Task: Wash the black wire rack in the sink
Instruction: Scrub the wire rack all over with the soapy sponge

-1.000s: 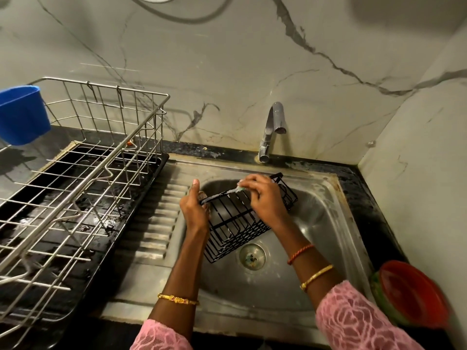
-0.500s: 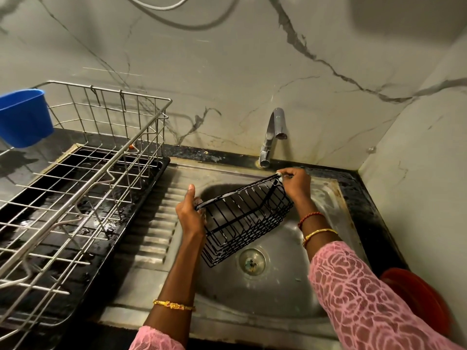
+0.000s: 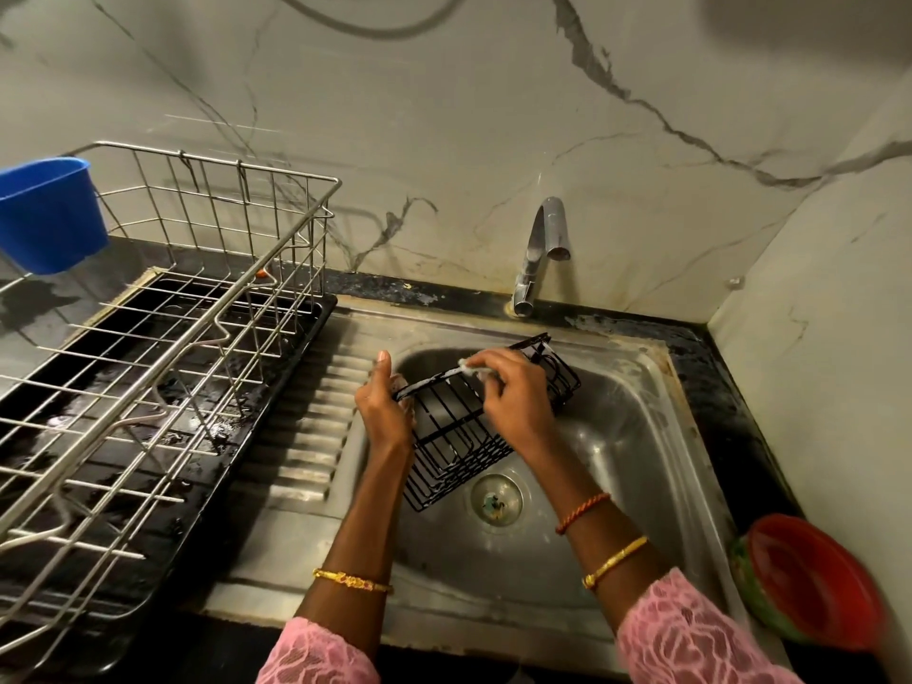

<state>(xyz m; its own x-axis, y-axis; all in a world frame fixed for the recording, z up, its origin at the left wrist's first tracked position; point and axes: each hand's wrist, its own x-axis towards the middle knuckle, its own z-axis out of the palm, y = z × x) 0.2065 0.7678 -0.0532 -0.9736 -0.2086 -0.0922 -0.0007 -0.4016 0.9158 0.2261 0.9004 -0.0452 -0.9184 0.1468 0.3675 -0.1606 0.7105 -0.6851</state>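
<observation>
A black wire rack [image 3: 446,444] is held tilted over the steel sink [image 3: 627,436], its lower corner near the drain [image 3: 496,498]. My left hand [image 3: 382,409] grips the rack's left end, thumb pointing up. My right hand [image 3: 513,394] lies over the rack's top rim, fingers curled round a small pale, soapy scrub pad [image 3: 474,368] that it presses on the wire. The rack's far right end shows beyond my right hand.
The tap [image 3: 540,254] stands behind the sink, with no water running. A steel dish rack [image 3: 163,338] on a black tray fills the left counter, with a blue cup [image 3: 47,214] hung on it. A red and green bowl [image 3: 809,585] sits at the right edge.
My right hand has come back from the rack's far right end to the middle of its top rim. The left hand keeps its grip and the rack stays tilted.
</observation>
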